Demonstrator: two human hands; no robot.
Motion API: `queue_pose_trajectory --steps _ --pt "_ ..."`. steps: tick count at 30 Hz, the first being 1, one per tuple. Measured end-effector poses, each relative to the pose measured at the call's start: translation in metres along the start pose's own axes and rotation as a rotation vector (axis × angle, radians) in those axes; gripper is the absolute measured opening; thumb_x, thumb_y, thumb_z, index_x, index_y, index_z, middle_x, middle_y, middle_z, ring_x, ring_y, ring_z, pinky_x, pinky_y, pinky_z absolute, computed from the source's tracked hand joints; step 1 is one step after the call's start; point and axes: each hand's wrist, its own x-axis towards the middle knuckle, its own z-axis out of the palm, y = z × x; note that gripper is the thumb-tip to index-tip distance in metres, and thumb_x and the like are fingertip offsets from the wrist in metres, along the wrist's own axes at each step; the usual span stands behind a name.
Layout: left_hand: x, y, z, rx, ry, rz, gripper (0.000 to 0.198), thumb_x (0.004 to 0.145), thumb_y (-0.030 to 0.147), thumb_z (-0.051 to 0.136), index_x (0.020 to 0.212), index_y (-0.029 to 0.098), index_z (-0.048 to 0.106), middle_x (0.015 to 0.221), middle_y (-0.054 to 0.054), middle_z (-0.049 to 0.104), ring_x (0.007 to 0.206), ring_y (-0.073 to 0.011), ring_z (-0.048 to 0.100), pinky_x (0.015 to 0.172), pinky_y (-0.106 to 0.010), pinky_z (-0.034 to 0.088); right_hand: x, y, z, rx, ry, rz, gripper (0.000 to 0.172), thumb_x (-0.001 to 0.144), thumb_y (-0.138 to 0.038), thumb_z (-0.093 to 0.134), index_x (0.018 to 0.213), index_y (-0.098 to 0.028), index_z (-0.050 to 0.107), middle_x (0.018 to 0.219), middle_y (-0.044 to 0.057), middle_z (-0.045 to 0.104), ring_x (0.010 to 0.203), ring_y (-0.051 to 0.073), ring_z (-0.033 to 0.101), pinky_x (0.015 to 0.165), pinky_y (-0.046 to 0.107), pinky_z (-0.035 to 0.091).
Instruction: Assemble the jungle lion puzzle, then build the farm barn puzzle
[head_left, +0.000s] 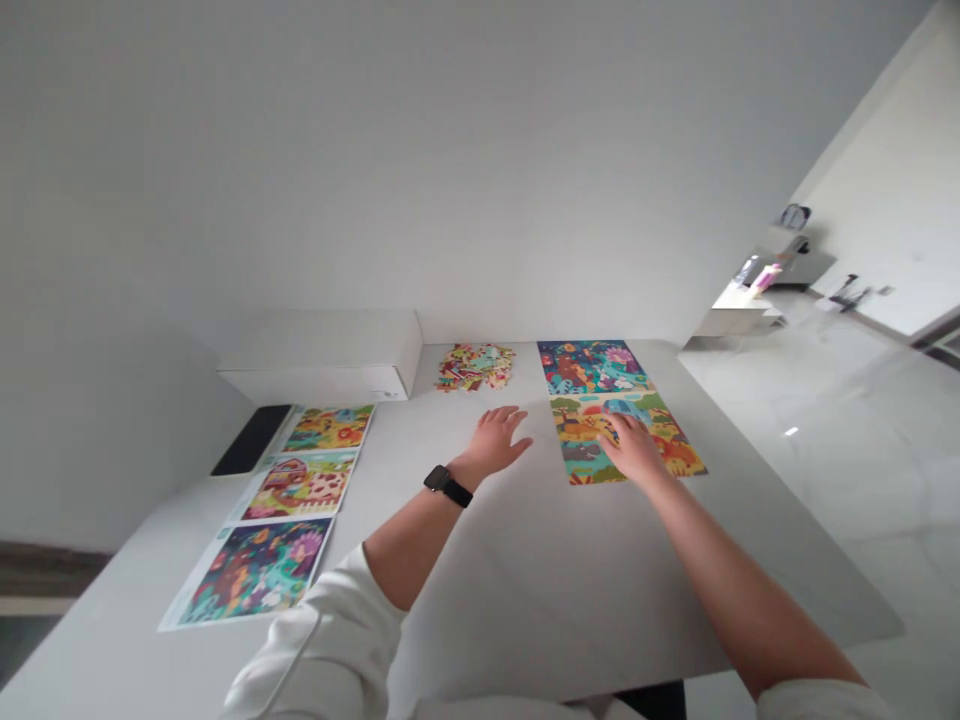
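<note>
My left hand (496,440), a black watch (448,484) on its wrist, is over the middle of the white table with fingers apart and nothing in it. Just beyond it lies a heap of loose jigsaw pieces (476,367). On the right, my right hand (631,447) rests on or just above an assembled yellow animal puzzle (581,428), fingers spread and holding nothing. Part of that picture is hidden under the hand. Directly behind it lies a dark blue, colourful puzzle (592,366), its edge close against the yellow one.
At the left, three printed picture sheets (292,487) lie in a column beside a black phone-like slab (251,440). A white box (322,355) stands against the wall. The table's right edge (787,490) drops to a shiny floor, with a cluttered surface (742,295) farther off.
</note>
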Motion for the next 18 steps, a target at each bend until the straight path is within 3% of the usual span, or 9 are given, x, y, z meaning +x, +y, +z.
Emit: queue_pose_trajectory --steps 5,9,13,18 --pt "-0.023 -0.061 -0.035 0.0 0.128 -0.149 0.051 0.103 0.038 0.065 0.152 0.024 0.062 0.155 -0.013 0.065 0.146 -0.0313 0.06 0.126 -0.051 0.046 0.046 -0.063 0.022 0.152 0.002 -0.177 0.052 0.105 -0.039 0.052 0.153 -0.023 0.064 0.149 0.014 0.068 0.143 0.033 0.059 0.125 0.051 0.044" --pt "-0.019 -0.109 -0.056 0.009 0.231 -0.229 0.048 0.102 0.032 0.064 0.149 0.02 0.062 0.148 -0.015 0.068 0.14 -0.0303 0.062 0.123 -0.047 0.049 0.105 -0.106 0.042 0.185 -0.027 -0.197 0.055 0.106 -0.041 0.053 0.156 -0.019 0.06 0.152 0.017 0.067 0.143 0.033 0.06 0.125 0.047 0.044" --pt "0.014 -0.143 -0.065 0.003 0.283 -0.304 0.048 0.104 0.03 0.062 0.149 0.015 0.061 0.147 -0.018 0.067 0.139 -0.0296 0.062 0.123 -0.044 0.049 0.175 -0.144 0.057 0.166 -0.063 -0.23 0.057 0.109 -0.044 0.052 0.16 -0.018 0.056 0.155 0.018 0.064 0.146 0.032 0.058 0.125 0.046 0.043" --pt "0.079 -0.163 -0.058 0.009 0.322 -0.346 0.043 0.107 0.032 0.055 0.146 0.017 0.063 0.147 -0.016 0.067 0.139 -0.0301 0.062 0.123 -0.045 0.048 0.249 -0.18 0.074 0.088 -0.098 -0.277 0.057 0.112 -0.047 0.05 0.161 -0.018 0.055 0.157 0.019 0.062 0.149 0.033 0.055 0.127 0.046 0.039"
